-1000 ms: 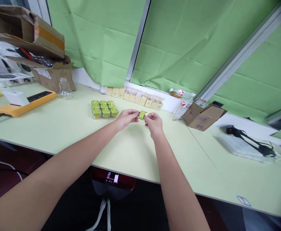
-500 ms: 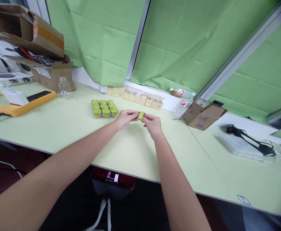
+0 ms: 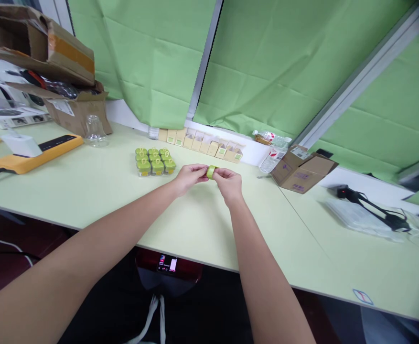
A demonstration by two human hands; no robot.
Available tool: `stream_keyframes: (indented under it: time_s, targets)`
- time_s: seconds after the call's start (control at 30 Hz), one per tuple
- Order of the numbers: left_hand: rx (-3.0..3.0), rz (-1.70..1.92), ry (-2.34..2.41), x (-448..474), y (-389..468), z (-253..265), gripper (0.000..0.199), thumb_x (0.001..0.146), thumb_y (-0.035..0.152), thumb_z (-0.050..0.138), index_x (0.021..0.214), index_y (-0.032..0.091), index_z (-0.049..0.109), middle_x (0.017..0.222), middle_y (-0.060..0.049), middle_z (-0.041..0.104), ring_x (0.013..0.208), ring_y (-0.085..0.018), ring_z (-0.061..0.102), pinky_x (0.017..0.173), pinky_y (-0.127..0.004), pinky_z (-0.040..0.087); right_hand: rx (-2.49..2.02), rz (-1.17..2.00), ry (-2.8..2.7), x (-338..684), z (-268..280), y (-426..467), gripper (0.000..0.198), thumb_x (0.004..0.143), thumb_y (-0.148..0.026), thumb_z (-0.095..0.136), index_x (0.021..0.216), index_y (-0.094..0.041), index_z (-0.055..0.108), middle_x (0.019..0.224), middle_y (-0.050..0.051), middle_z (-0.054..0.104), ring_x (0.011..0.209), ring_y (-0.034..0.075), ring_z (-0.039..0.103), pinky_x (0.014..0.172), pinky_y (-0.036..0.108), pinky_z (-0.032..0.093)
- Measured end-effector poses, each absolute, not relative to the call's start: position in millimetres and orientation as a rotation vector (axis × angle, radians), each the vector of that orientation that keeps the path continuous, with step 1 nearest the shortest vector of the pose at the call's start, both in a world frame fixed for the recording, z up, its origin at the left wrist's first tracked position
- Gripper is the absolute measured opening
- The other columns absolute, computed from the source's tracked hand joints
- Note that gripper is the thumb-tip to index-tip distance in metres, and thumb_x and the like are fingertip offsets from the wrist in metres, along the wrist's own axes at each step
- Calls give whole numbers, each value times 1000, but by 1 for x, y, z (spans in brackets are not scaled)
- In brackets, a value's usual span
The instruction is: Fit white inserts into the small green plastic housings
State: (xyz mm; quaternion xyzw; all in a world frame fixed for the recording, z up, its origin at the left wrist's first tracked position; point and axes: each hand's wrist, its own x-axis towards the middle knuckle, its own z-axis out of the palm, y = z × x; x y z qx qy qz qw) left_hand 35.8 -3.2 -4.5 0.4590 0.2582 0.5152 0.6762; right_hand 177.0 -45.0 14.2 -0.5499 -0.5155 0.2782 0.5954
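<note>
Between my hands, above the table, is a small green lid (image 3: pixel 211 172) that looks like the tops of the nearby containers. My left hand (image 3: pixel 189 178) pinches its left side with thumb and fingers. From the right, my right hand (image 3: pixel 230 184) grips the other side, fingertips closed on the edge. Anything under the lid is hidden by my fingers. Left of my hands, several small clear containers (image 3: pixel 154 163) with green lids and yellowish handles stand packed in a square block.
Along the wall runs a row of small beige cartons (image 3: pixel 198 142). Plastic bottles (image 3: pixel 267 161) and a cardboard box (image 3: pixel 300 171) stand to the right. On the left are an orange power strip (image 3: pixel 48 152), a clear plastic piece (image 3: pixel 95 133) and stacked boxes (image 3: pixel 75 112). The pale table's front edge runs below my forearms.
The green lid has turned between my fingers, and its curved edge shows more. My right hand has shifted slightly to the right. The block of containers stays where it was.
</note>
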Motion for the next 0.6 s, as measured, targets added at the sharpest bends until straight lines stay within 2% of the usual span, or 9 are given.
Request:
stream_keyframes:
  time_s: [0.27,0.47,0.6]
  targets:
    - [1058,1203,616,37,-8,-2,27,65,28,85,85,11,76,95,-8,73,84,-15,66,95,-37,53,-1262,645,-1213,180,13,-43,15,64,-29,70,74,-18,70,73,2,71,61,13,59,55,25,46]
    - [1106,1269,642,38,-5,-5,27,66,31,84,83,12,76,90,-7,73,81,-15,66,92,-38,54,-1290,679,-1294,184,13,-43,34,63,-44,78,86,-18,75,79,5,73,68,16,63,56,26,48]
    - [1144,1285,639,38,-3,-5,23,69,28,81,84,11,74,86,-6,72,77,-14,66,90,-39,55,-1297,701,-1294,184,13,-43,35,63,-43,79,88,-19,76,79,5,74,68,16,64,56,26,49]
